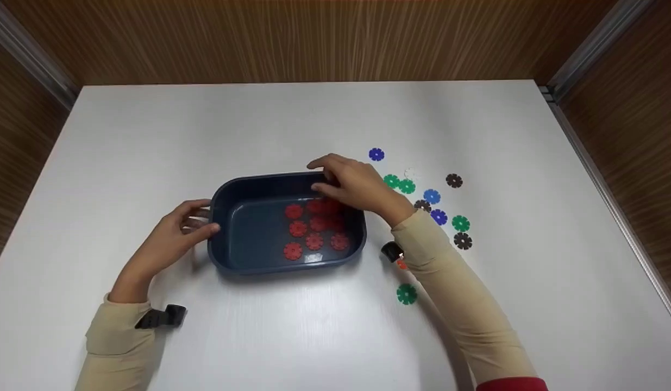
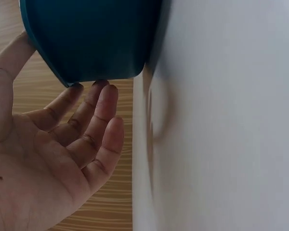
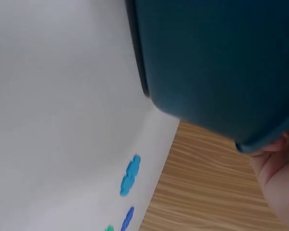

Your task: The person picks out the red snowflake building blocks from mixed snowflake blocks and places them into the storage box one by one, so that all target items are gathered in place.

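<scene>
Both hands bracket the dark blue tray (image 1: 243, 220) at mid-table: left hand (image 1: 175, 233) grips its left wall, right hand (image 1: 357, 184) curls over the far right rim. Rigid, light plastic (red discs (image 1: 313, 225) slide loose inside), best held by opposite rims.

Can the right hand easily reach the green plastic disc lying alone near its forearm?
Probably yes: the lone green plastic disc lies on bare white table beside the sleeve, uncovered; the right hand must first release the dark blue plastic tray.
</scene>
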